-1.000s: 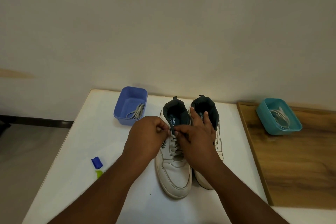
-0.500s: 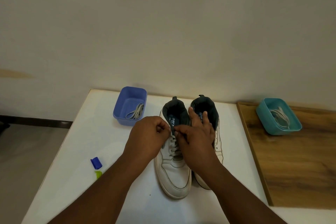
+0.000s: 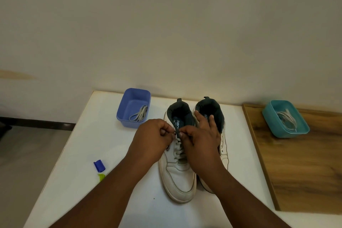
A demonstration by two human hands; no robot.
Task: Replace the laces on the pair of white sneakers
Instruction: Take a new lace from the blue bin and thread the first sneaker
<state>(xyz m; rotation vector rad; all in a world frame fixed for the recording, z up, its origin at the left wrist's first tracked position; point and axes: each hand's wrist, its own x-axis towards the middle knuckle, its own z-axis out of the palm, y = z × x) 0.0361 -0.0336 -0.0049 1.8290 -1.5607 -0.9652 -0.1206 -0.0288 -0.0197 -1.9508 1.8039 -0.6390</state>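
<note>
— White surface [image 3: 88, 135], white sneakers: where do they sit?

— Side by side at the middle, toes toward six o'clock, dark collars toward twelve. The left sneaker [image 3: 177, 177] is laced with a pale lace [image 3: 178, 149] up its front; the right sneaker [image 3: 223, 146] lies just beside it, mostly hidden by the right hand [image 3: 200, 140].

— And the hands?

— Both meet at the top of the left sneaker's lacing. The left hand [image 3: 151, 139] comes in from nine o'clock, fingers curled tight, pinching something small at the top eyelet — it looks like the lace end, though it is too small to be sure. The right hand's thumb and forefinger pinch the lace from three o'clock, while its other fingers [image 3: 200, 116] stretch out straight toward twelve and rest over the right sneaker's collar.

— What else is on there?

— At ten o'clock from the sneakers a blue tub [image 3: 127, 116] holds a grey lace [image 3: 139, 114]. At three o'clock a wooden board [image 3: 299, 172] lies against the surface's edge, and a teal tub [image 3: 268, 116] on its far end holds white laces [image 3: 287, 118]. At eight o'clock, near the left forearm, sits a small blue and green object [image 3: 100, 168] — I cannot tell what it is.
</note>
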